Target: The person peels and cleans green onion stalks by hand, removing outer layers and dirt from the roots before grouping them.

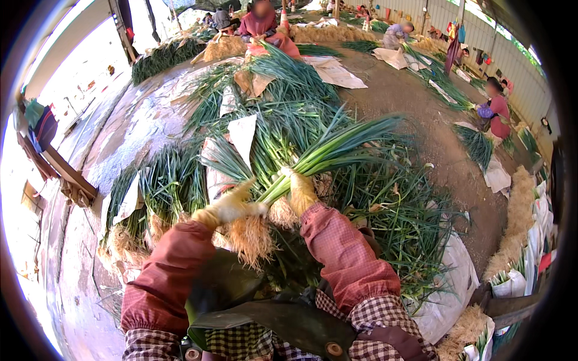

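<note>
A bunch of green onions [337, 150] lies slantwise in front of me, its long leaves pointing up to the right. My right hand [303, 191], in a yellow glove, is closed around its pale stalks. At the lower left end of the bunch is my left hand [232, 206], gloved the same way. Motion smears its fingers, so their grip is unclear. Tan, stringy roots [250, 237] hang just below the left glove. Behind the bunch, a large heap of green onions [289, 90] spreads over the floor, with a white sheet piece [242, 138] on it.
More rooted bunches [171, 180] stand to the left. Loose green leaves [391, 222] pile up at the right, beside a white plastic sheet [448, 289]. A wooden bench [66, 171] is at far left. Other people sit among onion piles farther back, one in red [259, 27].
</note>
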